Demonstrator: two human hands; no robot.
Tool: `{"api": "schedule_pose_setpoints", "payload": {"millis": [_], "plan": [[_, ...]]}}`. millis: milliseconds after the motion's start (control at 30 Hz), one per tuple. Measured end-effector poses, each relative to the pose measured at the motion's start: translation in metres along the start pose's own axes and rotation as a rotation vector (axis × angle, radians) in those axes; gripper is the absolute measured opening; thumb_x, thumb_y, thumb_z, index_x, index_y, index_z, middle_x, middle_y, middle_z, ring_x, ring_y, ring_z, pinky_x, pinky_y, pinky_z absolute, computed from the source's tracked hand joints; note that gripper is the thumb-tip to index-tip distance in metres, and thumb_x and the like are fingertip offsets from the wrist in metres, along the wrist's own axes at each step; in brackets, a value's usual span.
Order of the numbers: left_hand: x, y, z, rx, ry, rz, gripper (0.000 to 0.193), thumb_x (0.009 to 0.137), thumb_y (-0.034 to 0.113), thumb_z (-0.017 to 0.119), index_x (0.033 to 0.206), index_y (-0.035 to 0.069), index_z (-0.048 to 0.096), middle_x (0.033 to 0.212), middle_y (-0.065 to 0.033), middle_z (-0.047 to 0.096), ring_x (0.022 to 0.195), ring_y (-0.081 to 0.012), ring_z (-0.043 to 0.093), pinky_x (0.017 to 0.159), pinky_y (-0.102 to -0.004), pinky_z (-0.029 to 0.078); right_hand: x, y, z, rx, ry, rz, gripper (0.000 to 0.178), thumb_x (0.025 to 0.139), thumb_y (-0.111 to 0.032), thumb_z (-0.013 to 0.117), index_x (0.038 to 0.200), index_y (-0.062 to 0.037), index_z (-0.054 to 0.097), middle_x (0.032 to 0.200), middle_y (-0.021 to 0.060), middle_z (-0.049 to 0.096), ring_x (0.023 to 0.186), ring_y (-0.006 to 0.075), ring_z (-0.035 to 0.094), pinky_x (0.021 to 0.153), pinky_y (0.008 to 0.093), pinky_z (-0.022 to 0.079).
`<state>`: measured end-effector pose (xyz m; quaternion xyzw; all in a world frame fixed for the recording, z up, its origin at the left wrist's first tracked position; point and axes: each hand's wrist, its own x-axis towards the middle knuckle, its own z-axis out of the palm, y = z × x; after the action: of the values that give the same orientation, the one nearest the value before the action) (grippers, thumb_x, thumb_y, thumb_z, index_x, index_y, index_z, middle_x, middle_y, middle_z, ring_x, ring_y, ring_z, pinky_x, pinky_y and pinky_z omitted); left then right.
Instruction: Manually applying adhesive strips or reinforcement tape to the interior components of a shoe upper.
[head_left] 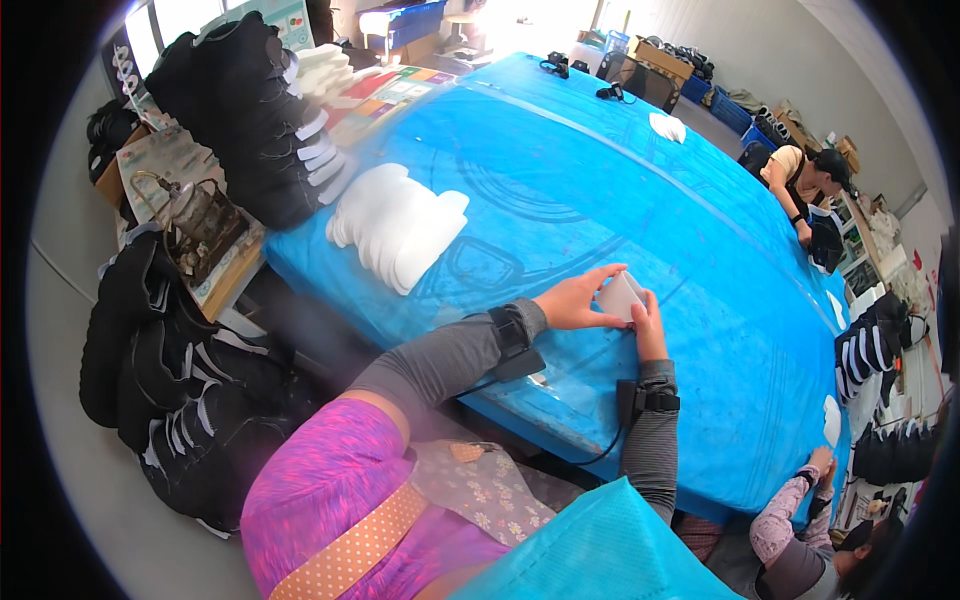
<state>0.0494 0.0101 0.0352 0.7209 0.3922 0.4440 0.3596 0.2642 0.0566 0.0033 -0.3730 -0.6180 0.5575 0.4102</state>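
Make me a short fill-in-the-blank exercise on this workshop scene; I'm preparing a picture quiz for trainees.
1. Both hands, the left hand and the right hand, hold one small ____ piece.
2. The table is covered in ____ sheeting.
3. The fanned stack of white pieces lies to the person's ____.
4. The shoe parts piled beyond that stack are ____.

Missing words: white; blue; left; black

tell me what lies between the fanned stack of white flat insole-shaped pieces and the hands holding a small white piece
In the head view, only bare blue table cover lies between the white stack and the left hand and right hand holding the small white piece.
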Motion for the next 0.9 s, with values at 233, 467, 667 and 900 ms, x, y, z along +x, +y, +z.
{"api": "schedule_pose_setpoints", "payload": {"millis": [233,467,667,900], "plan": [[0.0014,0.0027,-0.0022,-0.023,-0.027,-0.026,0.089,0.076,0.038,0.081,0.148,0.015,0.034,0.138,-0.0168,0.05,0.113,-0.0311,0.058,0.092,-0.041,0.051,-0.0001,-0.0007,-0.0004,-0.023,0.009,-0.018,0.055,0.091,-0.038,0.061,0.13,-0.0032,0.043,0.109,0.0091,0.059,0.09,0.0146,0.059,0.07,0.0269,0.049],[0.0013,0.0032,-0.0018,-0.002,-0.024,-0.022,0.088,0.076,0.037,0.081,0.148,0.017,0.035,0.137,-0.0168,0.05,0.113,-0.0311,0.058,0.092,-0.0412,0.052,0.0003,-0.0008,-0.0009,-0.035,-0.014,-0.017,0.057,0.09,-0.041,0.061,0.129,-0.0037,0.043,0.109,0.0094,0.06,0.09,0.0144,0.059,0.069,0.0266,0.049],[0.0009,0.0002,-0.0007,-0.002,-0.014,-0.037,0.092,0.077,0.038,0.081,0.149,0.013,0.031,0.136,-0.0184,0.05,0.113,-0.0315,0.058,0.092,-0.0407,0.052,0.0019,0.0019,-0.0014,-0.03,-0.013,-0.029,0.057,0.09,-0.042,0.061,0.129,-0.0038,0.044,0.108,0.0097,0.06,0.089,0.0147,0.06,0.068,0.0264,0.048],[0.0018,0.0004,-0.0013,0.003,-0.027,-0.033,0.093,0.077,0.04,0.081,0.15,0.013,0.029,0.136,-0.0187,0.049,0.112,-0.0316,0.058,0.091,-0.0408,0.052,0.0017,0.0017,-0.0018,-0.049,0.003,-0.017,0.056,0.09,-0.04,0.06,0.129,-0.0033,0.044,0.108,0.01,0.06,0.089,0.0149,0.059,0.07,0.0265,0.048]]}}
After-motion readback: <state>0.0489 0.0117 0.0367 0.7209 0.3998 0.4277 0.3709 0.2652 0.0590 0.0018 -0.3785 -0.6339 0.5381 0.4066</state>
